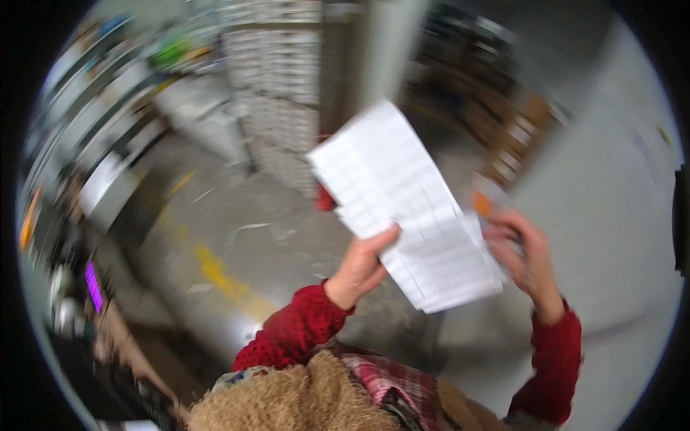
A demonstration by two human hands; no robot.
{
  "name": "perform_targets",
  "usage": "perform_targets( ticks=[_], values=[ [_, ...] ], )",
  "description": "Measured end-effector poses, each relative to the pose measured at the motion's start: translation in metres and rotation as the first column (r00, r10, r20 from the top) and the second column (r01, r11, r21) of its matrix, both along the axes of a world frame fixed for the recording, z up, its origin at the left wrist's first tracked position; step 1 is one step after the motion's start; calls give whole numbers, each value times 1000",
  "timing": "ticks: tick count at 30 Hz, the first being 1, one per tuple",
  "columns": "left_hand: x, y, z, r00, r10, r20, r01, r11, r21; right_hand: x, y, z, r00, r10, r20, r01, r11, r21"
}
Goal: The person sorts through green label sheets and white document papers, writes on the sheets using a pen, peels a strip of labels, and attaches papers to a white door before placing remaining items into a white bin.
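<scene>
White paper sheet point(402, 208) in left grip point(359, 267), shelving point(277, 93) behind.

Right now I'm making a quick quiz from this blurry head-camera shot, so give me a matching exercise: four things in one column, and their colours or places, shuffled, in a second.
Things:
1. sheet of paper
2. sleeves
3. floor line
4. small object at the right hand

Colours or places:
A. yellow, on the grey floor at lower left
B. white, held by the left hand at its lower edge
C. partly orange, just right of the paper, too blurred to identify
D. red, on both forearms

Pairs: 1-B, 2-D, 3-A, 4-C
</scene>
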State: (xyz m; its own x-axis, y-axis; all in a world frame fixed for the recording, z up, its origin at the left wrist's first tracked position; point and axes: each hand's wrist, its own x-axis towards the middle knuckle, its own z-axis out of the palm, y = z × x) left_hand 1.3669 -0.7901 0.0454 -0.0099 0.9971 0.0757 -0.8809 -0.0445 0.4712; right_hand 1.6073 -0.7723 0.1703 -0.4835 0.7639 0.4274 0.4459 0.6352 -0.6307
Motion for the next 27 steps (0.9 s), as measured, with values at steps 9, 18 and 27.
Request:
perform_targets(
  ticks=[9, 18, 27],
  values=[
    [-311, -55, -123, 910, 414, -15, -390, 844, -368, -199, 134, -236, 968, 29, 251, 16, 984, -175],
    [-459, 79, -157, 807, 587, -69, -555, 712, -430, -555, 241, -106, 798, 583, 152, -594, 717, 365],
    [-663, 155, -97, 601, 786, -143, -775, 529, -346, -872, 278, -101, 324, 862, 389, -946, 289, 146]
  ],
)
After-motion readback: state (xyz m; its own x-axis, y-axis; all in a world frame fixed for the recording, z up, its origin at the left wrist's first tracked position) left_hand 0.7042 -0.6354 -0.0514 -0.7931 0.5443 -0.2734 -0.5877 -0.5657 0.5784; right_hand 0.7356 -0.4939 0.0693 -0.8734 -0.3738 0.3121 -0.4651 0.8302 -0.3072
